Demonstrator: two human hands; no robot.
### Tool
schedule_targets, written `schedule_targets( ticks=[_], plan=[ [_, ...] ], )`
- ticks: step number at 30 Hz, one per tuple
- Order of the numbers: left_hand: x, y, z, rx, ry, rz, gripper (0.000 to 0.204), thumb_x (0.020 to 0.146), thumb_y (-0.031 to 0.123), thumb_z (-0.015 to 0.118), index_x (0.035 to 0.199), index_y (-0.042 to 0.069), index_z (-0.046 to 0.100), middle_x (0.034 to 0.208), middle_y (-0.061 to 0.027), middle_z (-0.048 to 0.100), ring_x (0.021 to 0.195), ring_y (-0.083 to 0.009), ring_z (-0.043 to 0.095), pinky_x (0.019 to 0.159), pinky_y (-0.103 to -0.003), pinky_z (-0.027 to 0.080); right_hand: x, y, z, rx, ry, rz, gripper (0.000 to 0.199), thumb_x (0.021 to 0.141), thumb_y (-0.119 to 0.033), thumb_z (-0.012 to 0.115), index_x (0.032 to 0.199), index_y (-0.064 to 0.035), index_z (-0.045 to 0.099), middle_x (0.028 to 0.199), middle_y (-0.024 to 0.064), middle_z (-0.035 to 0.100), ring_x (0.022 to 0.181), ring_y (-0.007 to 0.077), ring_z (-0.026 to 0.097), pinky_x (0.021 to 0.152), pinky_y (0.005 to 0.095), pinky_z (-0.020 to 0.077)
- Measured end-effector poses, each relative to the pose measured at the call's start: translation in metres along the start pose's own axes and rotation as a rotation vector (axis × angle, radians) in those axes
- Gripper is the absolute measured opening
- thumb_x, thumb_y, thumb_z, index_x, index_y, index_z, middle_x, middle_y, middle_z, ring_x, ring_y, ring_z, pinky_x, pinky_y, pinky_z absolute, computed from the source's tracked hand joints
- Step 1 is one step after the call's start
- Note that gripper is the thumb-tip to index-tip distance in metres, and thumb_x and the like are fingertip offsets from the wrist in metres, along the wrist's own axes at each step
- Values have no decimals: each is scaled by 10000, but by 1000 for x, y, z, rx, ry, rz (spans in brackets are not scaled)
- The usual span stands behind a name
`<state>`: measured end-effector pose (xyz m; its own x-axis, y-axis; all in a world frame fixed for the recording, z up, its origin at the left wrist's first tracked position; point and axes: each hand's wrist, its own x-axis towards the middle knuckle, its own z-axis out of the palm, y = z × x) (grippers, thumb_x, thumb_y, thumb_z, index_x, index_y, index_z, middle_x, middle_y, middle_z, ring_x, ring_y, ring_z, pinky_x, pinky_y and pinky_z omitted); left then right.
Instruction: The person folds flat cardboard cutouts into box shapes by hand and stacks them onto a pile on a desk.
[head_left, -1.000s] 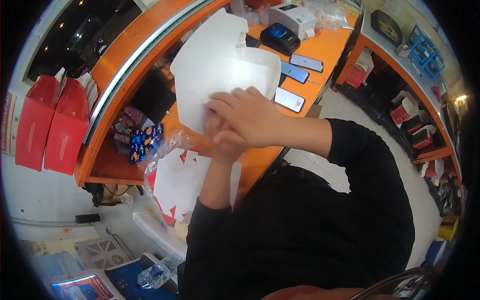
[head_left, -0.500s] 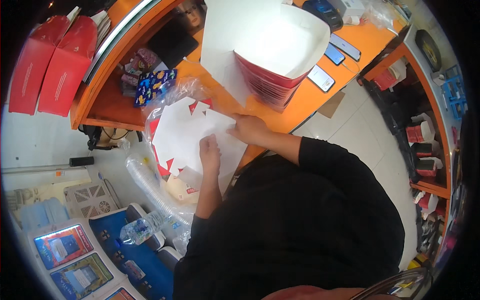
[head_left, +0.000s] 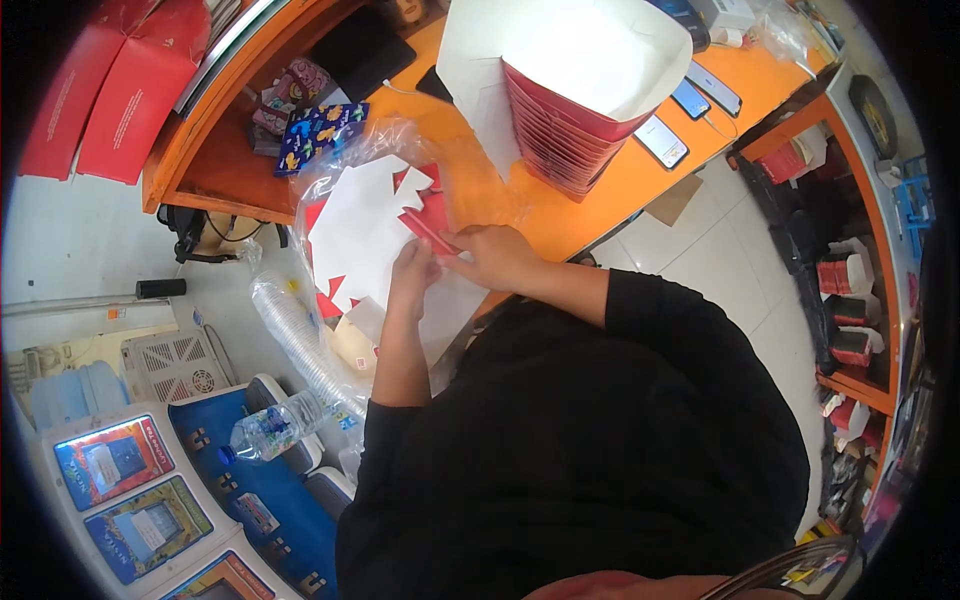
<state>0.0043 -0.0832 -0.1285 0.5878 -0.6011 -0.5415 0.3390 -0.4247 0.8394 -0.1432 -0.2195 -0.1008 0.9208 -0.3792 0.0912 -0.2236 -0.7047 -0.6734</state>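
Head view: the flat red-and-white carton blank I am working on lies half out of a clear plastic bag, just on my side of the stack of folded red cartons. My right hand has its fingers closed on the blank's red edge; my left hand presses curled fingers on the white sheets beside it. Judging by the stack, a good many cartons are already formed and nested on the orange bench. This blank is still flat, not yet folded, and several more white blanks remain in the bag, away from the stack.
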Motion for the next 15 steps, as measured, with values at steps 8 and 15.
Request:
schedule_targets(
  ticks=[8, 15],
  plan=[
    [-7, 16, -14, 52, 212, 293, 258, 960, 218, 563, 1107, 41, 681, 1029, -62, 672, 898, -163, 637, 752, -307, 540, 15, 25, 6, 474, -120, 327, 464, 967, -476, 521, 1203, -119, 700, 918, 165, 725, 934, 312, 697, 852, 416, 525],
    [-73, 67, -28, -221, 368, 531, 291, 955, 185, 556, 1162, -7, 628, 1053, -104, 689, 900, -172, 671, 731, -298, 564, 16, 7, 10, 296, 323, -318, 692, 938, -505, 564, 1479, -96, 427, 1423, 190, 509, 1307, 367, 488, 1086, 450, 367]
  ],
)
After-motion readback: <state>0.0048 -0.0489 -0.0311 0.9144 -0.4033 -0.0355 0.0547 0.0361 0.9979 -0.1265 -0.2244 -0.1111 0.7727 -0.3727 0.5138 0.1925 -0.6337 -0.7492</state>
